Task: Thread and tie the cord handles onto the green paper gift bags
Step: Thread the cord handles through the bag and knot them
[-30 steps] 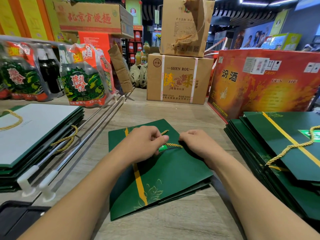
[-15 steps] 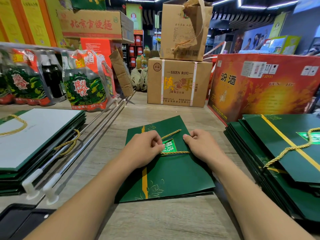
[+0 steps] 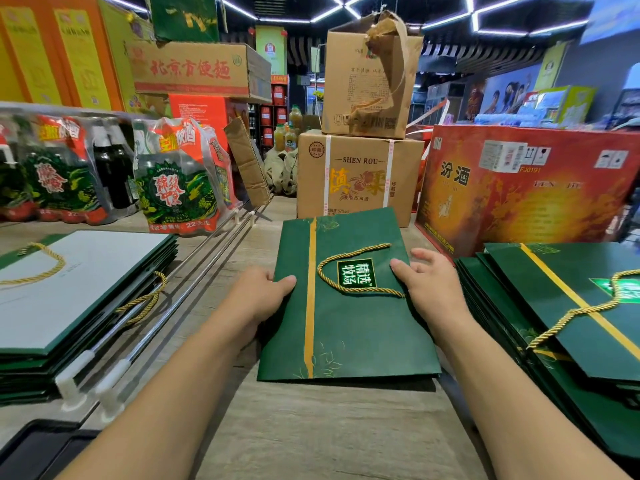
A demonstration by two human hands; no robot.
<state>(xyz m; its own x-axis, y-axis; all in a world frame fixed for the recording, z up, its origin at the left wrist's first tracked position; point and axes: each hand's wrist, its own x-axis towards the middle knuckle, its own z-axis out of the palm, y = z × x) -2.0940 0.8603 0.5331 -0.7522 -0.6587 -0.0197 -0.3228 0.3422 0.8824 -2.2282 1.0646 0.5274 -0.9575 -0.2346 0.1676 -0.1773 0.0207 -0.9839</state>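
nearest us, the wooden tabletop (image 3: pixel 329 427) carries one green bag (image 3: pixel 346 334), lying flat between both forearms. the left hand (image 3: pixel 263 292) grips the bag's left edge, thumb on top and fingers curled out of sight below. the right hand (image 3: pixel 429 285) lies at the right edge, fingers loose and spread, holding nothing, thumb touching the bag beside one cord end. the gold cord (image 3: pixel 360 290) forms a loop on the upper face, around the label (image 3: pixel 356 278).

we judge the handle on this face to be fitted. the step in hand looks like lifting or turning the bag. the next move calls for a grip on both edges and a level lift, so the loop does not snag.

a stack of corded bags (image 3: pixel 571 323) sits to the right, another stack (image 3: pixel 86 289) to the left, with metal rods (image 3: pixel 194 271) between. beyond stand a brown carton (image 3: pixel 356 174), a red box (image 3: pixel 526 188) and bottle packs (image 3: pixel 173 181). the room is a shop with strip lights overhead.
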